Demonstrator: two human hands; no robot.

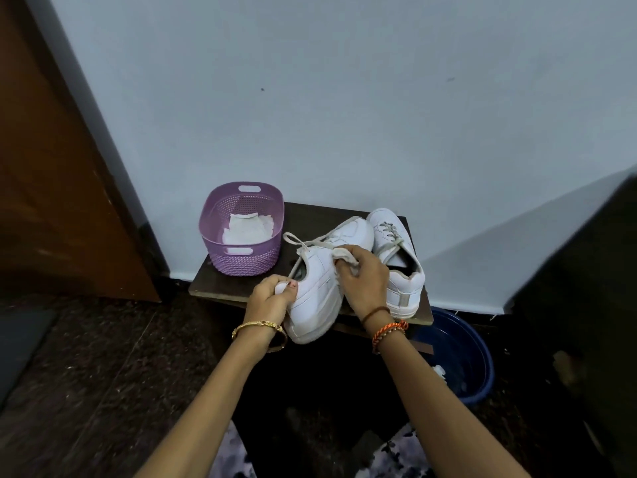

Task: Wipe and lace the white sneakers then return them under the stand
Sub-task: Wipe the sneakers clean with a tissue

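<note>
Left hand [267,298] gripping tilted sneaker [317,288] heel, right hand [362,281] clamped on wipe [344,258] (pressed to its side)

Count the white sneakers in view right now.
2. One sneaker is tilted on the stand's front edge, held at the heel by the left hand while the right hand presses a wipe to it. The other sneaker stands behind it, toward the right.

Stand [248,291]: against the wall.
Basket [241,229]: on the stand's left end, cloths [246,229] inside.
Sneakers [400,263]: on its right half, side by side.
Tub [472,357]: on the floor, right of the stand.
</note>
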